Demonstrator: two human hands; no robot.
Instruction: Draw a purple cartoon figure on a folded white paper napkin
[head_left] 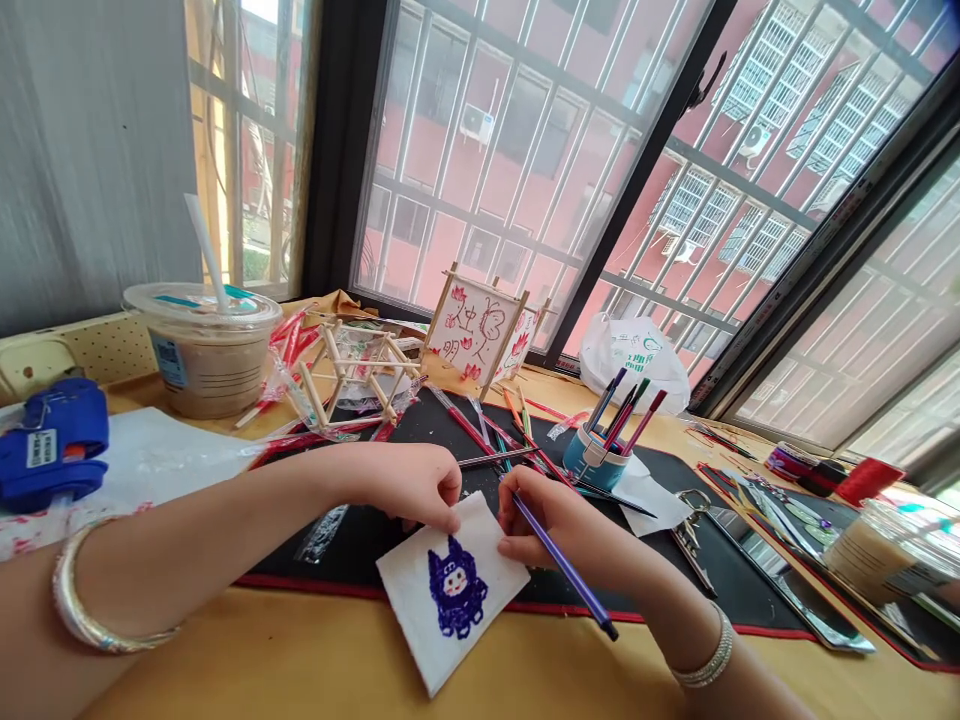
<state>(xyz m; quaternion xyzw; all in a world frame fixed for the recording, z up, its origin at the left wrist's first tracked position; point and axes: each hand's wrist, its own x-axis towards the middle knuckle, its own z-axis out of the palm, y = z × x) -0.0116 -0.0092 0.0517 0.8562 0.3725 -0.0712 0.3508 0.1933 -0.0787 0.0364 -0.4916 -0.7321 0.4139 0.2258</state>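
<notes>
Right hand point(551, 525) closed around purple pencil point(564, 566); left hand point(397, 485) has fingers point(448, 508) curled onto top edge of white paper sheet point(409, 570), grip unclear. Sheet sits below the fingers, overhanging black mat point(337, 555). Risk: lightly held sheet could skid or crease under pencil pressure.

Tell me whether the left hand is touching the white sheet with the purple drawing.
Touching. The head view shows the fingers of the left hand resting on the top edge of the white sheet.
</notes>
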